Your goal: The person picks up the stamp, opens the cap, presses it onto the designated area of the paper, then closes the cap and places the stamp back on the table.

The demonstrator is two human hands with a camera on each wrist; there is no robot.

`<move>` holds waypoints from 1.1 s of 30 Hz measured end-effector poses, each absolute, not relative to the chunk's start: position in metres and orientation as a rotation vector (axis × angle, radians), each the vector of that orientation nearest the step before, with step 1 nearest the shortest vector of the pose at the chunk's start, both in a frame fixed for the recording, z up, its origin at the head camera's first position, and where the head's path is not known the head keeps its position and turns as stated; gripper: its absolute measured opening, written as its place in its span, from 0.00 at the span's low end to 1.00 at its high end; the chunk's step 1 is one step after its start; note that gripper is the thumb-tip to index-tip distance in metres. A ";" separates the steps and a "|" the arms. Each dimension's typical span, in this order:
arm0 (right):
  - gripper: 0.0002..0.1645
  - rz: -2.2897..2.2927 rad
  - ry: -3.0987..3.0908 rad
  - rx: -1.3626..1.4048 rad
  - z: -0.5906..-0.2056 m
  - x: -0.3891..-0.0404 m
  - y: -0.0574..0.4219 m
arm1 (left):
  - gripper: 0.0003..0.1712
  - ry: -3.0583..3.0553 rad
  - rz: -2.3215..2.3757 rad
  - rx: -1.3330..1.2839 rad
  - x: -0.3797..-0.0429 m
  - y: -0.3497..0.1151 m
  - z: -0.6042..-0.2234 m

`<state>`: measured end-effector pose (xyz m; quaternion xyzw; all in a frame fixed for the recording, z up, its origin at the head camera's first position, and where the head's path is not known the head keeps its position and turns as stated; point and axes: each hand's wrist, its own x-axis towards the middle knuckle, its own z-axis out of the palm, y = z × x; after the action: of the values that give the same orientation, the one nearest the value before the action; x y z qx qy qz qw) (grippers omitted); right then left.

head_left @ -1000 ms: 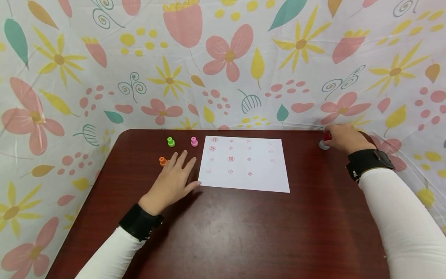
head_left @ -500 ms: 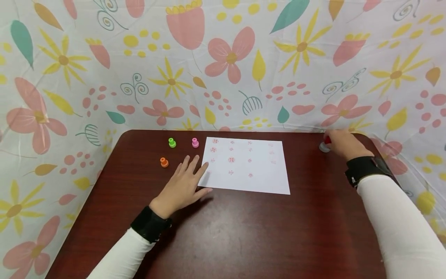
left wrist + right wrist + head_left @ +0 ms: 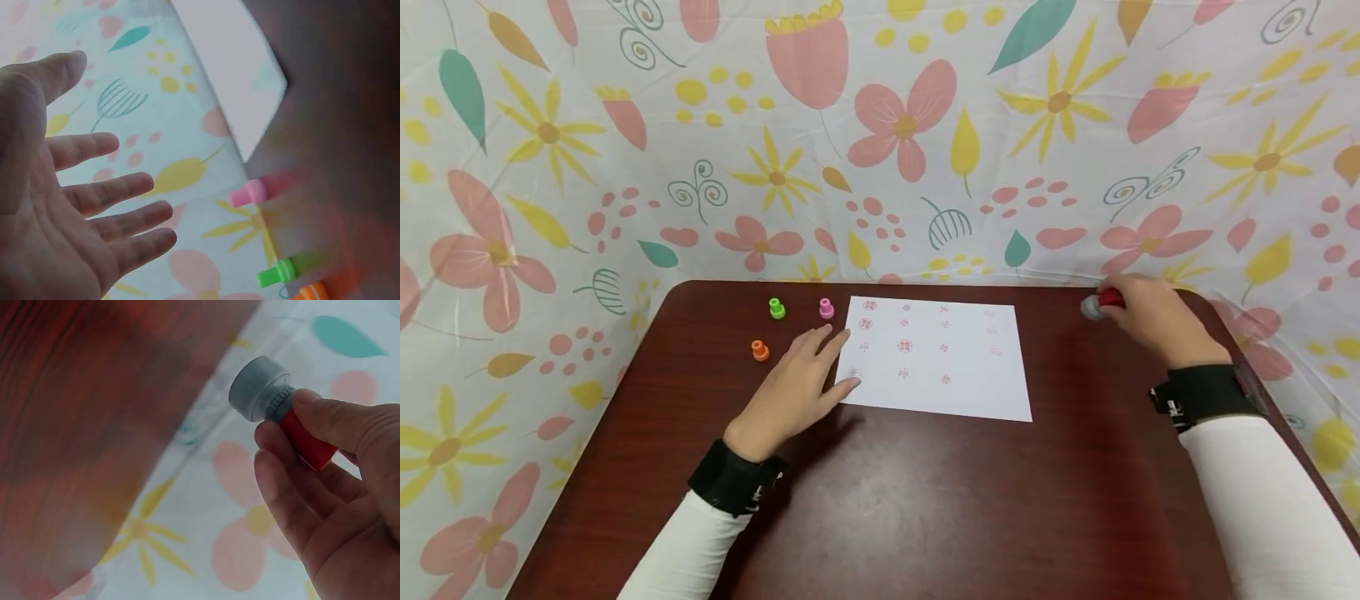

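Observation:
My right hand [image 3: 1168, 321] pinches a round stamp [image 3: 309, 442] by its red handle between thumb and fingers, near the table's back right corner. In the right wrist view the stamp is tilted, its grey, partly clear cap [image 3: 253, 390] pointing away from the palm. My left hand [image 3: 793, 387] has its fingers spread over the left edge of a white sheet of paper [image 3: 985, 387]; whether it touches the paper I cannot tell. The left wrist view shows this hand [image 3: 69, 212] holding nothing. Rows of red stamp prints, some faint, mark the sheet.
A green stamp [image 3: 777, 309], a pink stamp [image 3: 826, 309] and an orange stamp [image 3: 760, 351] stand left of the paper on the dark wooden table [image 3: 925, 517]. A floral cloth [image 3: 880, 225] hangs behind and beside the table.
My left hand has moved right, from beside the orange stamp to the paper's left edge. My right hand has tilted the red-handled stamp, so its cap now points leftward.

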<state>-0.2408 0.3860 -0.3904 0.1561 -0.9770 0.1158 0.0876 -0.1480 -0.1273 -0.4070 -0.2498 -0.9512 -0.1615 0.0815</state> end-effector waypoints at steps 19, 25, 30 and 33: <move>0.26 0.568 -2.556 0.488 -0.343 -0.175 0.295 | 0.32 -2.524 -0.984 -0.751 -0.149 -0.102 -0.364; 0.28 0.648 -2.451 0.562 -0.333 -0.152 0.260 | 0.32 -2.467 -1.130 -0.806 -0.151 -0.082 -0.357; 0.28 0.728 -2.381 0.645 -0.327 -0.140 0.237 | 0.31 -2.413 -1.296 -0.810 -0.151 -0.066 -0.355; 0.28 0.780 -2.372 0.675 -0.323 -0.135 0.226 | 0.29 -2.387 -1.429 -0.799 -0.152 -0.056 -0.354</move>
<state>-0.1354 0.2265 -0.3226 0.2509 -0.8819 0.2901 0.2742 -0.1521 -0.0562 -0.3537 -0.2739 -0.8184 -0.4900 0.1231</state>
